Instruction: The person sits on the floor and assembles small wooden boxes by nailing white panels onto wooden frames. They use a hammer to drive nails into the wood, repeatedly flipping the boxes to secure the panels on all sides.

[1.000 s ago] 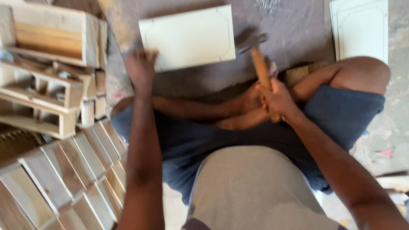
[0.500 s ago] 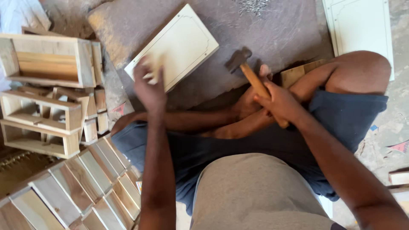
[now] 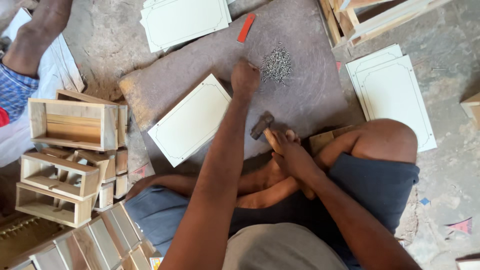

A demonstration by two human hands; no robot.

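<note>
I sit cross-legged on the ground. My right hand (image 3: 292, 155) grips the wooden handle of a hammer (image 3: 262, 125), whose dark head rests low over a grey stone slab (image 3: 310, 100). My left hand (image 3: 245, 77) reaches forward with fingers curled, right beside a heap of small metal nails (image 3: 276, 64) on the slab; whether it holds any nails is hidden. A white rectangular panel (image 3: 191, 120) with a thin decorative border lies tilted on the slab, just left of my left forearm.
Open wooden box frames (image 3: 70, 122) are stacked at the left, with more flat pieces (image 3: 95, 240) below them. More white panels lie at the top (image 3: 185, 20) and right (image 3: 392, 95). A red strip (image 3: 246, 27) lies on the slab. Another person's leg (image 3: 37, 35) is at top left.
My left hand let go of the white panel and moved forward to the nail heap. The panel now lies flat on the slab. The hammer stays in my right hand.
</note>
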